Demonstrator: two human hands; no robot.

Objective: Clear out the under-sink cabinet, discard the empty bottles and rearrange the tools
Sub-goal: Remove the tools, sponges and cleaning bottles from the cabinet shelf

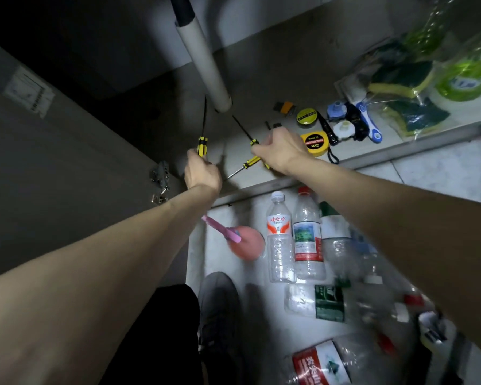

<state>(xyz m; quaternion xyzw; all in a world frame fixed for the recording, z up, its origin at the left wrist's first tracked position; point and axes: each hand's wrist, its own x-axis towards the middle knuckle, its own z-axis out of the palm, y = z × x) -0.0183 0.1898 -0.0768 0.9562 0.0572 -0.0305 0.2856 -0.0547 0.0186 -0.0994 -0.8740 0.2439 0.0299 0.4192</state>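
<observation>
white drain pipe [206, 62] (upright); dark shoe [220, 309] on floor.

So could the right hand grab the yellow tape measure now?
Probably not right away. The right hand is beside the yellow tape measure with nothing between them, but it already grips a yellow-handled screwdriver. It would likely need to put that down first.

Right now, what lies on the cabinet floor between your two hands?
In the head view, a third yellow-handled screwdriver lies on the cabinet floor between the left hand and right hand.
</observation>
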